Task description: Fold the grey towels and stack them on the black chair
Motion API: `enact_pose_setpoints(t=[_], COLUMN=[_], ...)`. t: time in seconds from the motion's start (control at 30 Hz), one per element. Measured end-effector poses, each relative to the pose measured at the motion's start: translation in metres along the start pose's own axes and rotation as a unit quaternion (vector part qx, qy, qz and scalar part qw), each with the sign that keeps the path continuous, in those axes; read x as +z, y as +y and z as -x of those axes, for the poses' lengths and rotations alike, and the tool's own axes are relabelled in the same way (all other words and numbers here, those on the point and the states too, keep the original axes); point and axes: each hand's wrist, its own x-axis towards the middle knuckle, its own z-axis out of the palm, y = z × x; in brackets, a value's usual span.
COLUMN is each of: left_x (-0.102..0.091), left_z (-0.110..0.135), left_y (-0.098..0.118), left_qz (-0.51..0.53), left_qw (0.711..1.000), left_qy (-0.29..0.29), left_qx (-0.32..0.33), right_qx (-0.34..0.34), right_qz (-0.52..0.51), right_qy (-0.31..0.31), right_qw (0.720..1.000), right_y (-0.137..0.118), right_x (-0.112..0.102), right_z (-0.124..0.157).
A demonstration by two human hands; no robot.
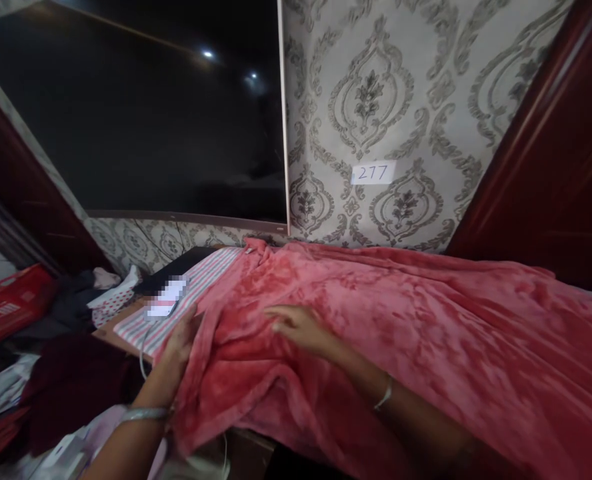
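A red-pink plush blanket (376, 300) lies spread over the surface in front of me, with loose folds toward the near left. At its left edge, my left hand (183, 337) is closed on the blanket's border, and the folds partly hide its fingers. My right hand (299, 328) rests over the blanket's middle left, palm down, its fingers reaching out to the left and holding nothing. Beside my left hand, a striped cloth (211, 270) shows from under the blanket. A phone with a lit, blurred screen (166, 298) lies on that cloth.
A white cable (143, 357) hangs near the phone. Piled clothes (76, 380) and a red package (13, 303) are at the left. Behind stand a large dark television (176, 127) and a patterned wall bearing a paper marked 277 (374, 173). Dark red wood (551, 153) rises at the right.
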Motion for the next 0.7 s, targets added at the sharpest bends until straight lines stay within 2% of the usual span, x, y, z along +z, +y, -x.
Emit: enact_pose_setpoints(t=[0.07, 0.13, 0.17, 0.23, 0.3, 0.37, 0.5, 0.6, 0.7], left_x=[-0.004, -0.005, -0.005, -0.004, -0.004, -0.007, -0.015, -0.016, -0.022], left_z=[0.009, 0.017, 0.020, 0.025, 0.029, 0.032, 0.043, 0.051, 0.047], left_y=[-0.006, -0.007, -0.007, -0.006, -0.005, -0.006, -0.016, -0.022, -0.024], left_qz=[0.132, 0.268, 0.300, 0.272, 0.207, 0.173, 0.187, 0.184, 0.226], left_qw=[0.989, 0.952, 0.938, 0.947, 0.967, 0.976, 0.967, 0.967, 0.965], left_qy=[-0.033, -0.063, -0.066, -0.055, -0.048, -0.050, -0.060, -0.034, 0.016], left_qx=[-0.064, -0.135, -0.159, -0.165, -0.140, -0.123, -0.164, -0.175, -0.135], right_qx=[0.040, 0.092, 0.113, 0.148, 0.160, 0.150, 0.103, 0.099, 0.083], right_qz=[0.003, 0.012, 0.023, 0.044, 0.062, 0.066, 0.104, 0.194, 0.236], right_qy=[0.033, 0.099, 0.121, 0.146, 0.139, 0.101, -0.008, -0.068, -0.087], right_qw=[0.999, 0.991, 0.986, 0.977, 0.975, 0.981, 0.989, 0.974, 0.964], right_y=[0.030, 0.054, 0.061, 0.065, 0.057, 0.041, 0.009, -0.001, -0.006], right_x=[-0.033, -0.066, -0.080, -0.098, -0.101, -0.087, -0.033, 0.004, 0.019], right_z=[0.020, 0.043, 0.056, 0.083, 0.108, 0.128, 0.150, 0.147, 0.137])
